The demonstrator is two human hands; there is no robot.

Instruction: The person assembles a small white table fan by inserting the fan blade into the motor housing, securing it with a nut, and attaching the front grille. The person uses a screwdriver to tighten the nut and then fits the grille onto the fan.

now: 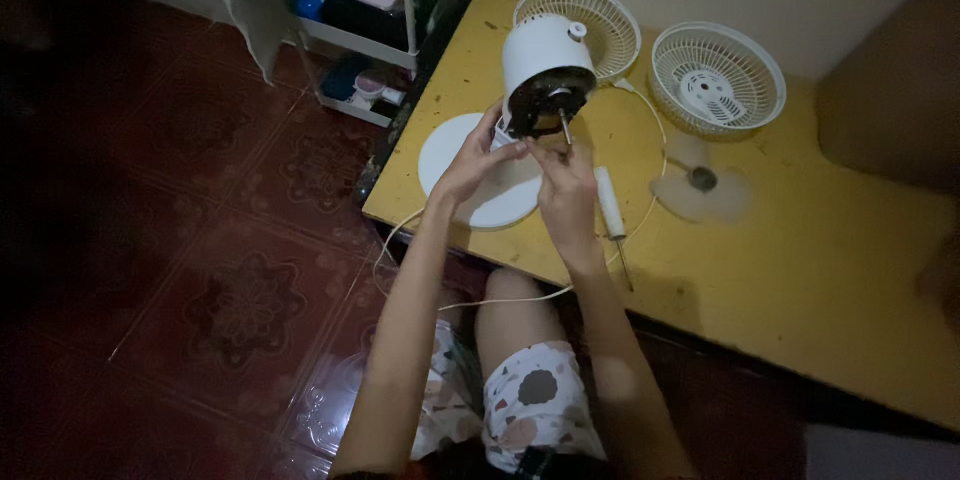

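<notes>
Nearest the camera, at six o'clock, bare knees in patterned shorts (535, 400) sit under the edge of a low yellow table (800, 270). A white cord (500, 300) trails off that edge at about seven o'clock.

Just above centre, both hands meet at the front of a white fan motor housing (545, 65). The left hand (470, 162) comes in from seven o'clock, its fingers curled and pressed against the lower edge of the housing's dark open face. The right hand (567, 190) rises from six o'clock; its fingertips are drawn together at the base of the metal shaft (565, 125) that sticks out of the motor, though whether they pinch something small there cannot be told. The housing stands tilted on its round white base (470, 180), in the table's left part.

Just beside the right hand, at three o'clock from it, a white-handled screwdriver (610, 210) lies on the table. Farther right rests a translucent fan blade (702, 185). Beyond, at twelve and one o'clock, two white fan grilles (715, 80) lie near the wall, one partly behind the housing. At eleven o'clock a small shelf rack (365, 30) stands on the red tiled floor (200, 240).
</notes>
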